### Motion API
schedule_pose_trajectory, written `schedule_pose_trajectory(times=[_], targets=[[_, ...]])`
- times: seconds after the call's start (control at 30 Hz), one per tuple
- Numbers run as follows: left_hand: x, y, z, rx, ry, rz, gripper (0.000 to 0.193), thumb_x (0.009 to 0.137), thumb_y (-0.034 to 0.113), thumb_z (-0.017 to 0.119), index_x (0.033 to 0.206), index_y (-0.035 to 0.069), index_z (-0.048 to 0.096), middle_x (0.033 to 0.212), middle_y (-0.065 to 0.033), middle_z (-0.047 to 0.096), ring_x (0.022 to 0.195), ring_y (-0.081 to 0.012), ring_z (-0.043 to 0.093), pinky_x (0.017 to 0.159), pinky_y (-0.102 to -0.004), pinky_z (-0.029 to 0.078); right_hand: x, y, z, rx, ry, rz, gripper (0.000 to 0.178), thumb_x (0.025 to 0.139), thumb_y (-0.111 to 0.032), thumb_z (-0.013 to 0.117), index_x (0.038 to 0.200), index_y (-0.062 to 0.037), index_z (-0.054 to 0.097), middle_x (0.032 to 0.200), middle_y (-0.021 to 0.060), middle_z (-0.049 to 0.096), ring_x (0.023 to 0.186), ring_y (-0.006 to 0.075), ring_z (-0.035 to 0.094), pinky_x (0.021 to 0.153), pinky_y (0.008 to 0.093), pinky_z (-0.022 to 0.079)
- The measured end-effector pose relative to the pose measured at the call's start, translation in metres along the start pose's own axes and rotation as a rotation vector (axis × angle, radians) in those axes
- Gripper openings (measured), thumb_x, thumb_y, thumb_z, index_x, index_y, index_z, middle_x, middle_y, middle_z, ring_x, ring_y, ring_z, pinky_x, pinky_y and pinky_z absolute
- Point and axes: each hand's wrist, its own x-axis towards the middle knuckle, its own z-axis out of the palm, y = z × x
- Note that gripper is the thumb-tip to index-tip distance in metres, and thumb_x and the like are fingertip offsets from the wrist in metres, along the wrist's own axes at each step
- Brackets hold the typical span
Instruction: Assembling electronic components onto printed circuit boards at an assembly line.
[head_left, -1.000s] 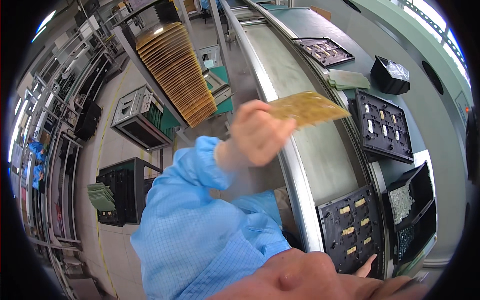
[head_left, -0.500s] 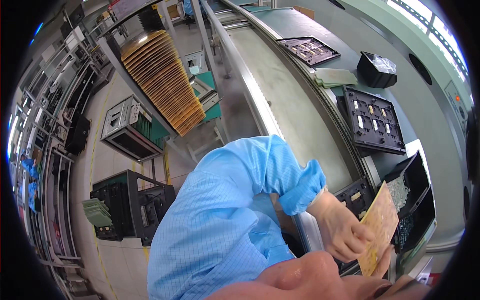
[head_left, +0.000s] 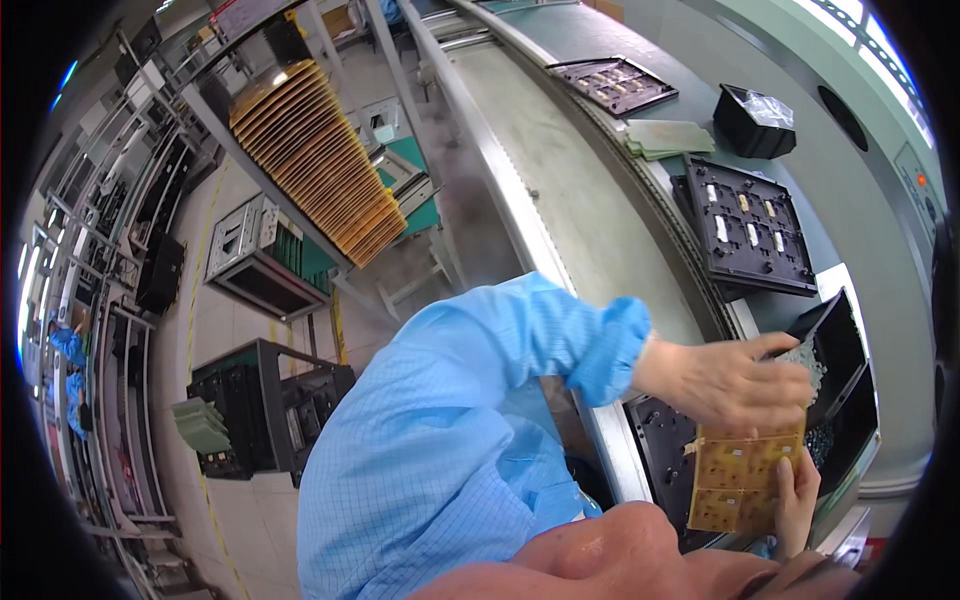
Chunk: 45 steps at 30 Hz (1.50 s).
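A yellow-brown circuit board panel [head_left: 735,485], marked off in sections with small parts on it, is held up over a black tray [head_left: 662,440]. My right hand [head_left: 798,495] grips its right edge, the thumb on the face and the other fingers mostly hidden behind. Across the panel's top edge reaches my left hand [head_left: 730,385], slightly blurred. Its fingers are stretched toward a black bin [head_left: 848,335] of small clear parts [head_left: 815,372], with a gap between the index finger and the others; nothing shows in them. Darker small parts [head_left: 822,440] lie in a black bin below.
A conveyor [head_left: 600,185] with metal rails runs beside me. Beyond it are black trays with pale pieces [head_left: 755,225], green boards [head_left: 670,138] and a black box with clear plastic [head_left: 755,125]. To the left stand a rack of orange-brown boards [head_left: 315,160] and black carriers [head_left: 265,410].
My left hand has moved off the panel's face, up and right toward the bin, and its fingers have straightened. The panel has turned to show its face more fully; my right hand still holds it.
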Motion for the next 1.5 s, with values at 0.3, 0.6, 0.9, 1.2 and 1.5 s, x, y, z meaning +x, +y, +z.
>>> schedule_pose_trajectory(times=[0.3, 0.6, 0.9, 1.2, 1.5], targets=[[0.035, 0.03, 0.052, -0.515, -0.598, -0.284, 0.042, 0.07, 0.043, 0.076, 0.082, 0.005, 0.063, 0.075, -0.007, 0.069, 0.072, -0.029, 0.069, 0.062, -0.0445, 0.051, -0.012, -0.01, -0.003, -0.186, -0.176, 0.15, 0.021, 0.103, -0.014, 0.054, 0.108, 0.005, 0.059, 0.101, 0.0048, 0.063, 0.093, 0.0083, 0.054, 0.082, 0.0232, 0.043], [-0.016, -0.099, 0.061, -0.39, -0.677, -0.645, 0.037, 0.078, 0.049, 0.071, 0.096, 0.016, 0.073, 0.087, -0.0099, 0.072, 0.084, -0.031, 0.07, 0.073, -0.0416, 0.054, 0.022, 0.021, 0.016, -0.023, 0.681, -0.149, 0.029, 0.102, -0.013, 0.054, 0.127, 0.0021, 0.059, 0.122, 0.0107, 0.066, 0.116, 0.0177, 0.059, 0.102, 0.0287, 0.043], [-0.047, -0.091, 0.134, -0.566, -0.876, -0.609, 0.035, 0.081, 0.038, 0.077, 0.103, 0.012, 0.073, 0.078, -0.0076, 0.071, 0.07, -0.0196, 0.067, 0.066, -0.0301, 0.051, -0.012, 0.122, 0.061, 0.116, 0.814, 0.124, 0.023, 0.099, -0.013, 0.061, 0.117, 0.0002, 0.066, 0.111, 0.0059, 0.069, 0.101, 0.0096, 0.061, 0.088, 0.0216, 0.046], [-0.051, -0.069, 0.158, -0.584, -0.978, -0.657, 0.037, 0.083, 0.043, 0.072, 0.106, 0.015, 0.073, 0.089, -0.0114, 0.073, 0.085, -0.0306, 0.069, 0.078, -0.0402, 0.053, -0.014, 0.139, 0.063, -0.009, 0.869, 0.06, 0.02, 0.097, -0.016, 0.063, 0.11, -0.0026, 0.07, 0.114, 0.0067, 0.065, 0.094, 0.0115, 0.063, 0.078, 0.0236, 0.05], [-0.059, -0.054, 0.152, -0.518, -0.833, -0.39, 0.032, 0.086, 0.03, 0.074, 0.11, 0.01, 0.068, 0.096, -0.01, 0.055, 0.092, -0.0287, 0.059, 0.079, -0.0375, 0.051, -0.022, 0.131, 0.087, -0.362, 0.833, 0.007, 0.019, 0.088, -0.013, 0.068, 0.106, -0.0061, 0.07, 0.122, 0.0141, 0.059, 0.109, 0.0286, 0.061, 0.092, 0.0356, 0.049]])
